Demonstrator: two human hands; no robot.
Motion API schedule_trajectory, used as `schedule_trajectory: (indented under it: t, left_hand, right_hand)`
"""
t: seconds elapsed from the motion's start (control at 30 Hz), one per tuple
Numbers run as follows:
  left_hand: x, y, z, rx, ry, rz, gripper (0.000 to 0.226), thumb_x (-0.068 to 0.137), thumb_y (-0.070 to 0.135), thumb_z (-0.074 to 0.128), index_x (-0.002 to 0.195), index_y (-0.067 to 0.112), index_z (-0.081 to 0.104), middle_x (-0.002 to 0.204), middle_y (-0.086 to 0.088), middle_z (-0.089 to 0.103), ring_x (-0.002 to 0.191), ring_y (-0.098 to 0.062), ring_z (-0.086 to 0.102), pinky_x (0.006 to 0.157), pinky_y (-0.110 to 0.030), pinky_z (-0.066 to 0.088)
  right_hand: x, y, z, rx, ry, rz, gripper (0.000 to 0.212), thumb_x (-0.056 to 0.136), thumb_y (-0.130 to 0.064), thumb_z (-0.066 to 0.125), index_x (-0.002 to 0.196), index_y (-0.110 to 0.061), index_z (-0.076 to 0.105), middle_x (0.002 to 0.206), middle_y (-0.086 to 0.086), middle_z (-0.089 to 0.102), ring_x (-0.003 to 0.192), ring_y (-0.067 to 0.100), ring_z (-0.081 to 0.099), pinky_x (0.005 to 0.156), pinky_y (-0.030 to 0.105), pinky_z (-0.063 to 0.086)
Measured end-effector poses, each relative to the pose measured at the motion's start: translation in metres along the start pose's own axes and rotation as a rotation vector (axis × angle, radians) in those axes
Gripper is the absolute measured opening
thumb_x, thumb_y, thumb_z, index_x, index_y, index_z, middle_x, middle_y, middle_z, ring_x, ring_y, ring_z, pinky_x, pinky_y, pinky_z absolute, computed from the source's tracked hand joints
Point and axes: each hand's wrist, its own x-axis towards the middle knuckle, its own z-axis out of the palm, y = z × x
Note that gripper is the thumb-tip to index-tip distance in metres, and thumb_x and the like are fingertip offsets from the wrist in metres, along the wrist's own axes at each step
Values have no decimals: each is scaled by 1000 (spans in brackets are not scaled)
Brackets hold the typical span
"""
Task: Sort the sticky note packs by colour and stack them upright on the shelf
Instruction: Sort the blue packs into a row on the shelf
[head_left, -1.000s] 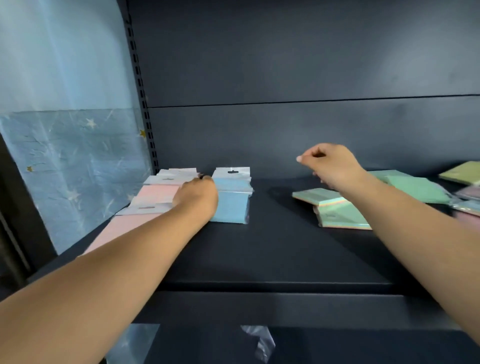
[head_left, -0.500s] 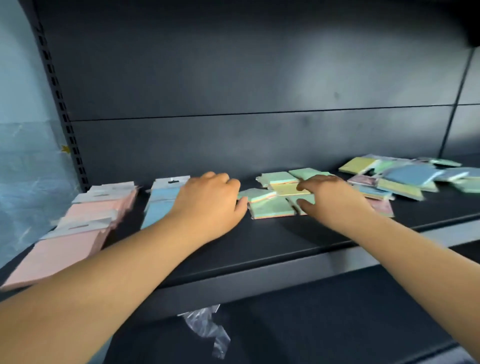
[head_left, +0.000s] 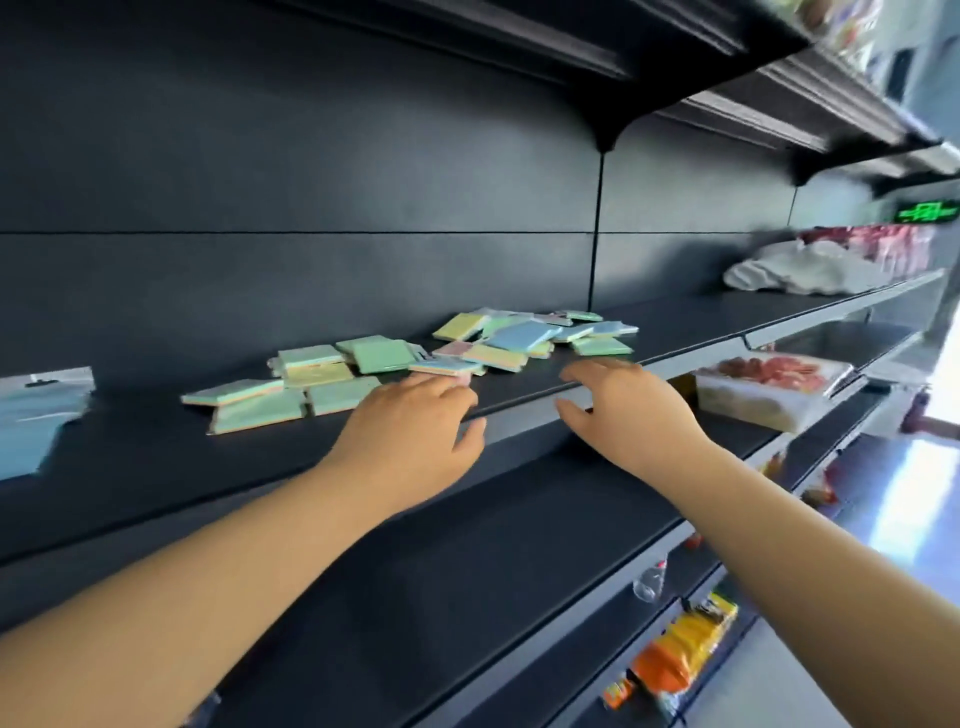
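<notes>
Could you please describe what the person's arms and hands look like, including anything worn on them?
Both forearms are bare as far as the frame shows, with no sleeves in view. The left hand and right hand wear no gloves, and no rings, watch or bracelets are visible.

Both arms reached forward, bare to the elbow; the left hand (head_left: 415, 431) lay palm down, fingers relaxed, the right hand (head_left: 621, 410) hovered with fingers spread

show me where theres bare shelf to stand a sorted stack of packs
The widest bare patch on the shelf lies between the blue packs at the left edge and the green packs. Another runs right of the mixed pile toward the white bag. It is crowded from the green packs through that pile.
</notes>
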Motion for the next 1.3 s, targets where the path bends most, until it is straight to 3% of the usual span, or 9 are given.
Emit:
schedule_trajectory:
  t: [0.33, 0.67, 0.83, 0.97, 1.07, 1.17, 1.23, 1.3]
  left_hand:
    - [55, 119, 36, 29, -47, -207, 40, 96, 40, 33, 128, 23, 49, 128, 7, 54, 119, -14, 47, 92, -27, 38]
    - [112, 151, 63, 15, -60, -346, 39, 96, 40, 36, 126, 22, 52, 128, 8, 54, 120, -13, 46, 93, -28, 39]
    - [150, 135, 95, 39, -36, -408, 32, 94, 39, 39, 114, 23, 57, 111, 8, 59, 108, -14, 49, 78, -27, 37]
    - [183, 110, 118, 59, 24, -450, 37, 94, 38, 40, 122, 21, 57, 124, 6, 58, 116, -15, 50, 90, -29, 40]
    - [202, 95, 131, 85, 34, -492, 38, 94, 38, 41, 122, 20, 57, 125, 5, 59, 117, -16, 50, 90, -30, 41]
    - [212, 83, 140, 115, 42, -540, 47, 92, 46, 34, 120, 19, 60, 124, 3, 61, 116, -18, 53, 90, -31, 43]
    - [214, 80, 143, 120, 43, -563, 63, 81, 53, 23, 118, 19, 61, 122, 4, 62, 115, -18, 54, 91, -31, 43]
    - [213, 79, 145, 123, 56, -604, 68, 77, 55, 20, 116, 18, 62, 119, 3, 64, 113, -19, 55, 91, -31, 42]
  right_hand:
    - [-8, 148, 7, 65, -26, -70, 37, 94, -41, 43, 120, -18, 57, 118, 0, 60, 109, 19, 53, 83, 28, 45]
    - [32, 226, 34, 151, -65, -70, 35, 93, -44, 44, 107, -17, 63, 109, 3, 64, 106, 22, 54, 81, 31, 49]
    - [78, 247, 61, 193, -66, -72, 35, 93, -44, 45, 109, -17, 63, 112, 3, 63, 109, 22, 52, 82, 30, 43]
    - [131, 253, 85, 205, -88, -98, 37, 93, -45, 45, 103, -15, 66, 108, 3, 65, 105, 22, 55, 82, 31, 46]
    - [181, 249, 100, 226, -108, -119, 37, 93, -44, 45, 103, -15, 66, 106, 4, 66, 102, 23, 57, 78, 31, 46]
    - [230, 235, 112, 254, -136, -151, 41, 93, -40, 45, 92, -5, 66, 91, 12, 68, 90, 29, 59, 66, 30, 44]
    - [259, 223, 123, 309, -207, -131, 44, 93, -42, 45, 71, -4, 55, 73, 12, 58, 80, 30, 53, 56, 29, 36]
    - [283, 209, 138, 314, -322, -141, 49, 93, -48, 41, 64, -9, 43, 64, 4, 44, 81, 27, 46, 63, 28, 34]
